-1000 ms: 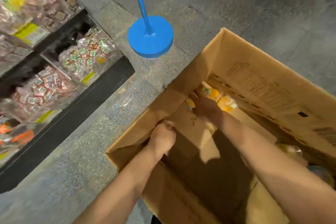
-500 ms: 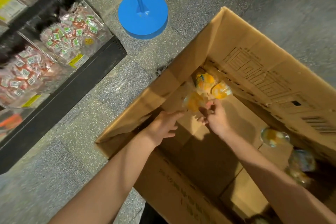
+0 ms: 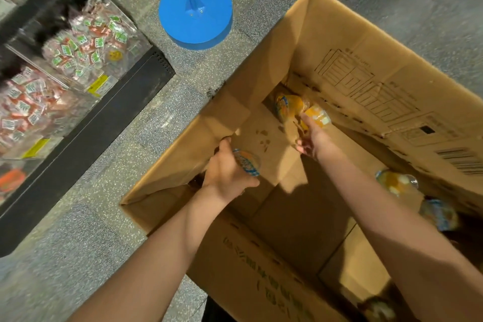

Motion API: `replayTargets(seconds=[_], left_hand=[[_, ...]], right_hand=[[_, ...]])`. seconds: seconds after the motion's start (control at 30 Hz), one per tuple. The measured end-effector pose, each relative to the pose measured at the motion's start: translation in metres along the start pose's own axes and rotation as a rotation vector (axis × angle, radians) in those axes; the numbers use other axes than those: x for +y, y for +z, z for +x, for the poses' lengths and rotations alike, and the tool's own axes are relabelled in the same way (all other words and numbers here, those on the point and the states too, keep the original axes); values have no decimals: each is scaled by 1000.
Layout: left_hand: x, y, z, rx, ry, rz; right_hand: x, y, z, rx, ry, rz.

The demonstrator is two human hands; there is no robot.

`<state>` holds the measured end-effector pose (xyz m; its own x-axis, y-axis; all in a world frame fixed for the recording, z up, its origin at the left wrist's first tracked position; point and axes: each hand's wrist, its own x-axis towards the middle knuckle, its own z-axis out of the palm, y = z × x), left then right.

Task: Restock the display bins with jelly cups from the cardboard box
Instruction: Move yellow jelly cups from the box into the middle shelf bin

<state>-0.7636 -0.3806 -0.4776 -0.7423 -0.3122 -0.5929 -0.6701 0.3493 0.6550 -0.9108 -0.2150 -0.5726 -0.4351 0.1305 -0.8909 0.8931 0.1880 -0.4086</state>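
Since half a second ago my left hand (image 3: 227, 175) has picked up a jelly cup (image 3: 247, 162) and now grips it low against the near-left wall of the cardboard box (image 3: 339, 42), while my right hand (image 3: 312, 138) has stretched on to the two cups in the far corner. Its fingers reach onto the orange jelly cup (image 3: 317, 116) there; I think they are closing round it, but motion blur stops me telling whether I truly hold it.

To do this well I should get my fingers round the cup's body rather than its foil lid, lift it straight clear of its neighbour (image 3: 287, 106), then carry both cups out together toward the display bins (image 3: 91, 42) left of the box.

These cups are clear plastic with orange filling and printed lids edged in blue. Two more (image 3: 396, 181) lie along the box's right wall, one orange and one bluish and blurred. Most of the box floor shows bare cardboard, so little stock seems left.
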Motion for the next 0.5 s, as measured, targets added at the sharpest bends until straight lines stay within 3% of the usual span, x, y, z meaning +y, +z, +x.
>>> replayTargets(seconds=[0.1,0.27,0.5], left_hand=[[2,7,0,-40,62,28],[7,18,-2,48,295,64],[40,11,-29,-43,315,-127]], right_hand=[[-2,2,25,-87,-97,-15],[18,-8,21,55,-54,38],[60,-70,-108,31,-342,151]])
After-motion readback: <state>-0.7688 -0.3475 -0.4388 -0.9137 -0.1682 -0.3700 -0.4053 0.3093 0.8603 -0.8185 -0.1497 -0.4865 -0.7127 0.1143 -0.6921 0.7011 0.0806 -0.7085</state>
